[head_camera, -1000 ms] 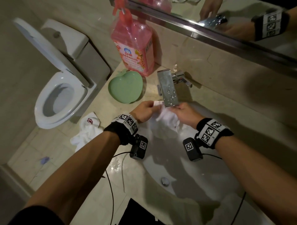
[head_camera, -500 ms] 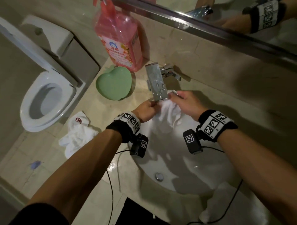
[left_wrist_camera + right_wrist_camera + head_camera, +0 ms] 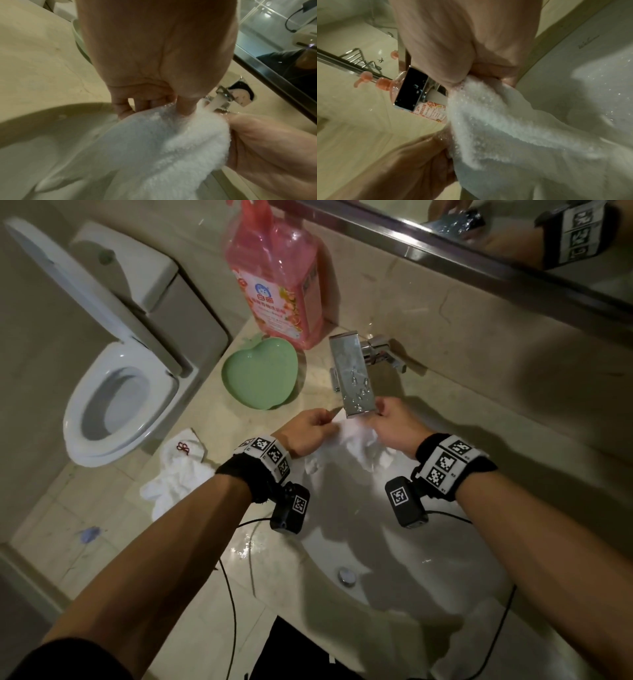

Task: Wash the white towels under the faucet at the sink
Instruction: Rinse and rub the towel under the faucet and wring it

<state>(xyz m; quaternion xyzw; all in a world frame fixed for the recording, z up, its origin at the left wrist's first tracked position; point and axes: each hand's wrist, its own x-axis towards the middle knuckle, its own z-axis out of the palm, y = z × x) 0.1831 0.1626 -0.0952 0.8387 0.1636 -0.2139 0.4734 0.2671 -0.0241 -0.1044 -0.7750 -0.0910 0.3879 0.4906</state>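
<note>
While both hands keep the white towel directly below the faucet, the view has shifted only a little since a second ago; the cloth stays under the spout and is now visibly soaked. The left hand pinches one edge left of the faucet, and the right hand grips the other edge right of it. I judge that rinsing continues. A second towel waits on the counter, far left of the faucet, not yet washed.

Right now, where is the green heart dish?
In the head view, the green dish sits on the counter, left of the faucet and just in front of the pink soap bottle.
</note>
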